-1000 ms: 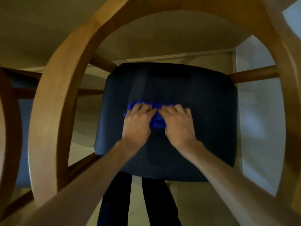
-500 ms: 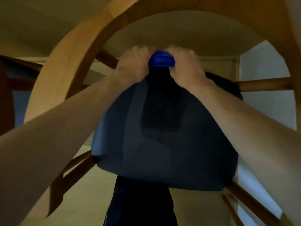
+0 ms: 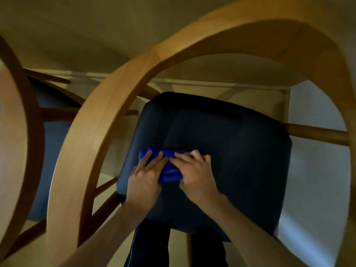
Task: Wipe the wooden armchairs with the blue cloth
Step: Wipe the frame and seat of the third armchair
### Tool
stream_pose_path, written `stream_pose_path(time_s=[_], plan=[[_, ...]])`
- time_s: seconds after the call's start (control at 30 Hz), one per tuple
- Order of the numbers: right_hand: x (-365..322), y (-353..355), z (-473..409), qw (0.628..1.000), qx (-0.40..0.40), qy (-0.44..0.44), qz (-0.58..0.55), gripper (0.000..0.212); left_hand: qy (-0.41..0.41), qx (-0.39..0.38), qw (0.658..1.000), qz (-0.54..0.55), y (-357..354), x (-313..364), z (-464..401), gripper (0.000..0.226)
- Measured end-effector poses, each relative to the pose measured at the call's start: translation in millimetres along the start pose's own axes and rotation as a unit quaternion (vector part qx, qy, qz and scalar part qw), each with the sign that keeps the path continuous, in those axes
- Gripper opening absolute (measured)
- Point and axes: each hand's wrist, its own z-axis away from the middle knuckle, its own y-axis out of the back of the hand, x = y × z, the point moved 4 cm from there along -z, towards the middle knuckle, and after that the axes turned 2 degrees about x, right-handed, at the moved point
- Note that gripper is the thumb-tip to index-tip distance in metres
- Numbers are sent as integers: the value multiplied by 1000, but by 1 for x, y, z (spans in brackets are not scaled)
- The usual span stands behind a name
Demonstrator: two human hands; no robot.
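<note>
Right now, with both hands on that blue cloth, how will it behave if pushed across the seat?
The blue cloth looks soft and floppy: it is bunched in folds under the left hand and right hand. It will probably crumple rather than slide flat. The dark seat looks smooth, so it likely glides easily.

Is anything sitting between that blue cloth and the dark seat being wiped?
Nothing visible. The blue cloth lies flat on the dark seat cushion, with the left hand and right hand pressing it down directly.
</note>
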Motion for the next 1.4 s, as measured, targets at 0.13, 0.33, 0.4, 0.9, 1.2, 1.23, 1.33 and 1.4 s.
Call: stream_pose_path(time_s=[0.13, 0.33, 0.4, 0.9, 1.2, 1.23, 1.33, 1.4], plan=[[14, 32, -24, 998, -54, 44, -4, 58, -12, -15, 1000, 19, 17, 9, -20, 59], [73, 114, -98, 979, 185, 6, -82, 58, -86, 108, 990, 28, 66, 47, -149, 56], [83, 112, -117, 978, 179, -24, -100, 54, -79, 61, 995, 12, 62, 51, -189, 53], [25, 0, 36, 997, -32, 24, -67, 59, -45, 1, 999, 17, -19, 22, 22, 67], [166, 119, -13, 958, 242, -125, -89, 64, -207, 49, 977, 11, 23, 151, -170, 57], [185, 124, -22, 956, 238, -144, -94, 62, -211, 35, 977, -14, 18, 168, -196, 56], [220, 116, -41, 961, 170, -193, -104, 61, -207, -33, 971, -118, -14, 197, -239, 49], [219, 106, -41, 962, 149, -212, -90, 55, -192, -60, 975, -98, -29, 193, -236, 43]])
